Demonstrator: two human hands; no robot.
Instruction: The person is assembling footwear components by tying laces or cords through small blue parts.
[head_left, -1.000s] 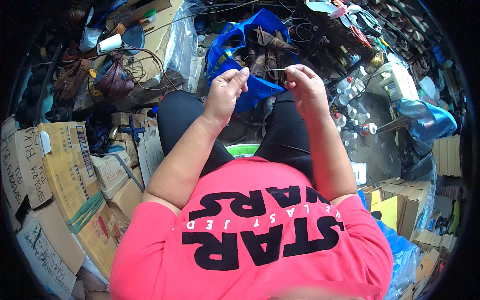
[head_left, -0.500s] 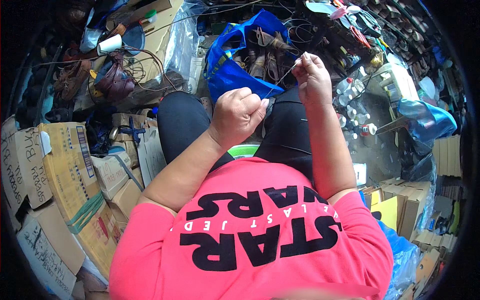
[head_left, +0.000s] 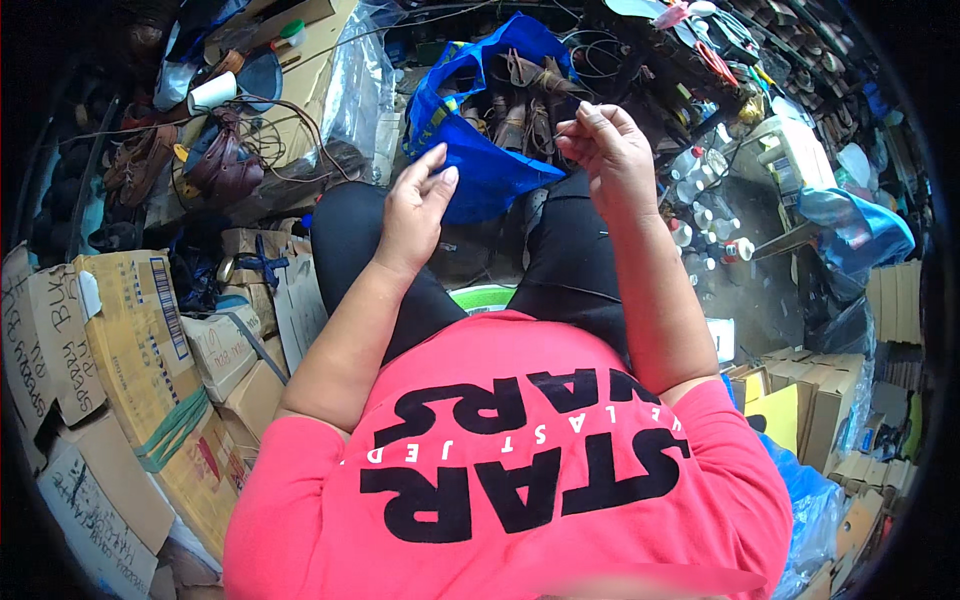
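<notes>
My right hand (head_left: 612, 150) is raised above my right knee, its thumb and forefinger pinched together. A bit of thin pale thread shows faintly at those fingertips; most of it cannot be made out. Over my left thigh, my left hand (head_left: 415, 210) is open and holds nothing, with thumb and forefinger apart and pointing up. Beyond both hands lies an open blue bag (head_left: 475, 165) with several brown, shoe-shaped pieces (head_left: 512, 130) inside. A green-rimmed white container (head_left: 482, 298) shows partly between my thighs.
Cardboard boxes (head_left: 140, 340) are stacked at my left. A wooden board (head_left: 310, 90) with a white cup (head_left: 212, 92), cords and dark red leather (head_left: 225, 165) lies at the far left. Several small bottles (head_left: 715, 225) stand at right, near a blue plastic sheet (head_left: 860, 222).
The left hand has opened from a fist, let go of the thin thread and moved left. The right hand has shifted slightly left, still pinched. The thread no longer stretches between them.
</notes>
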